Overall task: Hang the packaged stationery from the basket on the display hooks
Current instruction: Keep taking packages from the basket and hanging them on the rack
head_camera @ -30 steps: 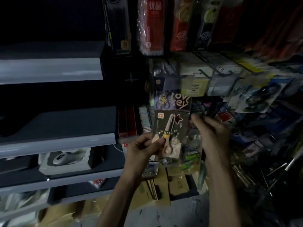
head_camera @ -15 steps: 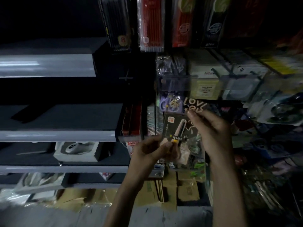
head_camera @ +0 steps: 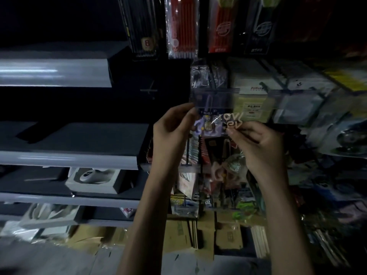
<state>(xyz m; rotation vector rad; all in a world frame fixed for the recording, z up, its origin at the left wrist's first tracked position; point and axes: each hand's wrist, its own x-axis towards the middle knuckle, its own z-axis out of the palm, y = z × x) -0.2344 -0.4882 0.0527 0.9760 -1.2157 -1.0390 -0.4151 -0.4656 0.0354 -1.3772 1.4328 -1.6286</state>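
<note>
Stationery packet (head_camera: 216,126) against packed display (head_camera: 250,108), grey shelves (head_camera: 69,157) left.

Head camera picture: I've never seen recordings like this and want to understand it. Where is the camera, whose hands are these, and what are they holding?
There is no machine here. A person wears one wide-angle camera on the head, so you look forward and down along both forearms. The left hand and right hand pinch the upper edge of a clear packet, one at each side. It has a purple drawing and pale lettering, and its lower part seems to hold small scissors. They hold it up before a display rack crowded with hanging stationery, below pencil packs. To the left run grey shelves, one carrying a white boxed item. Cardboard boxes sit on the floor. The picture is dark, so small print is unreadable.
</note>
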